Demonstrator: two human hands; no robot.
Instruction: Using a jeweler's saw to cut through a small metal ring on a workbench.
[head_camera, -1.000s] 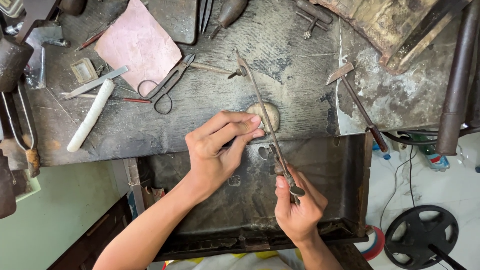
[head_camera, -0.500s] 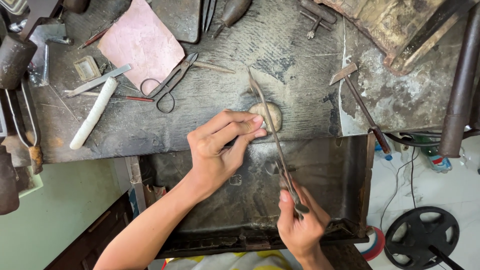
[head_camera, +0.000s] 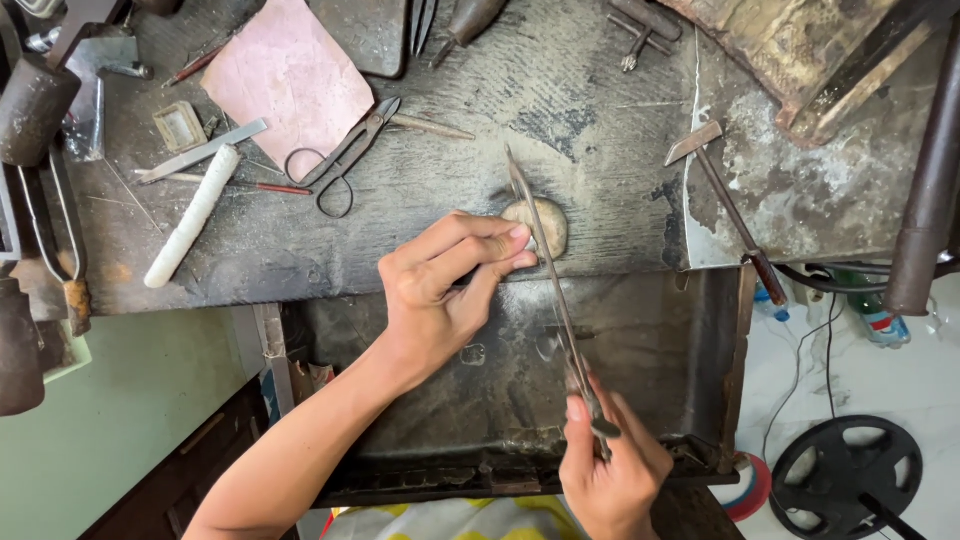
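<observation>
Drawn back toward the bench's front edge, the file (head_camera: 548, 262) sits gripped in the right hand (head_camera: 612, 472) while left hand (head_camera: 440, 290) fingers pinch a small workpiece, hidden.

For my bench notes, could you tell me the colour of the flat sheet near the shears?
Pale pink sheet, clearest in the head view.

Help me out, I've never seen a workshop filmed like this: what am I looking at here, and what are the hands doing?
A camera on the person's head looks down at a worn, dark workbench. The right hand holds a long thin file by its handle end. The left hand pinches something small at a rounded peg on the bench edge, beside the file. Shears, a pink sheet, a white stick and a small hammer lie around. A metal tray sits below.
</observation>
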